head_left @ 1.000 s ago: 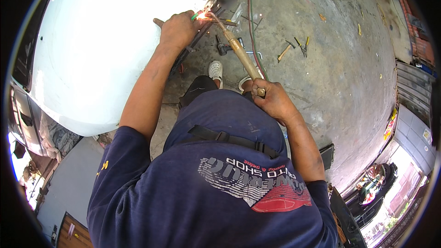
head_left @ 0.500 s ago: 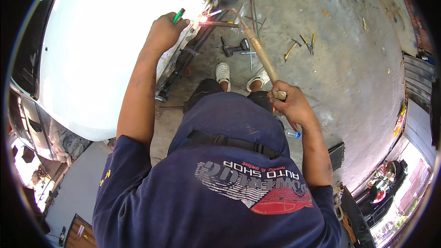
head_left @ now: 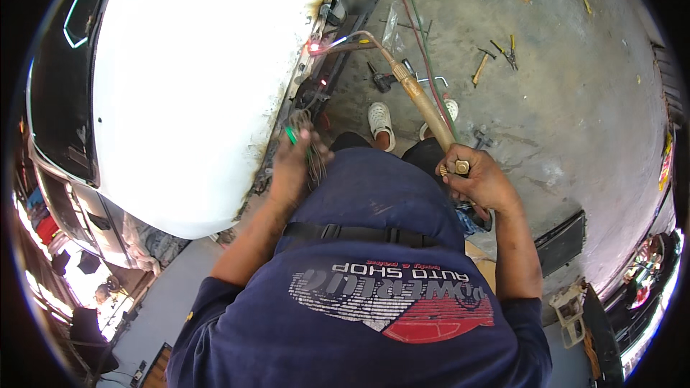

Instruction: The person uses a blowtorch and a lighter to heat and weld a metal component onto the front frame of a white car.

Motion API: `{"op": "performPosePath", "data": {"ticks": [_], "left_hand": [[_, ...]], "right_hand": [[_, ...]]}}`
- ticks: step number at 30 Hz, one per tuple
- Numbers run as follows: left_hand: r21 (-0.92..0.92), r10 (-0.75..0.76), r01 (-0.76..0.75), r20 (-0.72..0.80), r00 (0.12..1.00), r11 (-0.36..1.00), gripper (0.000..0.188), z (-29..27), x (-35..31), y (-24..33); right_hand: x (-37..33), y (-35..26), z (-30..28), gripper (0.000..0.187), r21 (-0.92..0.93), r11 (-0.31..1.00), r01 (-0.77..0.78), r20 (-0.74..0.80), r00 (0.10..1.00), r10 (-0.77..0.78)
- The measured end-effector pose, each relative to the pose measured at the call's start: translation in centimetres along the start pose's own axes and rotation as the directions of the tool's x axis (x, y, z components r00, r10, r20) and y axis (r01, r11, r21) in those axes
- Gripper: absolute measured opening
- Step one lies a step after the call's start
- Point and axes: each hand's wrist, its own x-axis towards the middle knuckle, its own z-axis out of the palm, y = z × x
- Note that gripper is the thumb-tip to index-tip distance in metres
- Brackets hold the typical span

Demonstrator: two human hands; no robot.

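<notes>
My right hand (head_left: 474, 178) is wrapped around the brass handle of a gas torch (head_left: 424, 104). The torch's thin bent neck points left, and a bright flame (head_left: 330, 44) from its tip meets the rusty edge of a white car panel (head_left: 201, 86). Lower down, close to my belly and beside that edge, my left hand (head_left: 289, 176) is closed on a slim green stick-shaped thing (head_left: 290, 135) and a loose bundle of thin wire (head_left: 316, 164). A small red glowing spot (head_left: 324, 82) shows on the dark part below the flame.
Red and green hoses (head_left: 417, 29) run over the concrete floor past my shoes (head_left: 381, 123). A cordless drill (head_left: 381, 79), a hammer (head_left: 480, 70) and yellow-handled pliers (head_left: 511, 56) lie there. A dark flat panel (head_left: 562, 243) lies at the right.
My left hand has come down and back from the panel edge near the flame, and a wire bundle now shows in it. The torch stays lit at the edge; the view has shifted.
</notes>
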Motion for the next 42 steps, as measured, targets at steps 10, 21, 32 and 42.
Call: {"op": "performPosePath", "data": {"ticks": [10, 21, 32, 42], "left_hand": [[0.701, 0.546, -0.478, 0.15, 0.824, 0.529, 0.027, -1.4, 5.9, 6.6], [0.905, 0.462, -0.264, 0.088, 0.883, 0.333, 0.051, -1.6, 10.0, 9.9], [0.874, 0.456, -0.308, 0.115, 0.882, 0.375, 0.051, -1.9, 10.8, 9.6], [0.867, 0.465, -0.319, 0.118, 0.877, 0.382, 0.05, -1.9, 10.8, 9.6]], "right_hand": [[4.0, -1.4, 0.6, 0.017, -0.066, 0.997, 0.039, 0.074, 0.997, -0.034], [6.0, -2.1, 1.3, 0.015, -0.073, 0.997, 0.019, 0.142, 0.99, -0.008], [6.3, -2.4, 1.1, 0.015, -0.081, 0.997, 0.021, 0.147, 0.989, -0.009], [6.6, -2.9, 1.3, 0.014, -0.11, 0.994, 0.019, 0.155, 0.988, -0.002]]}}
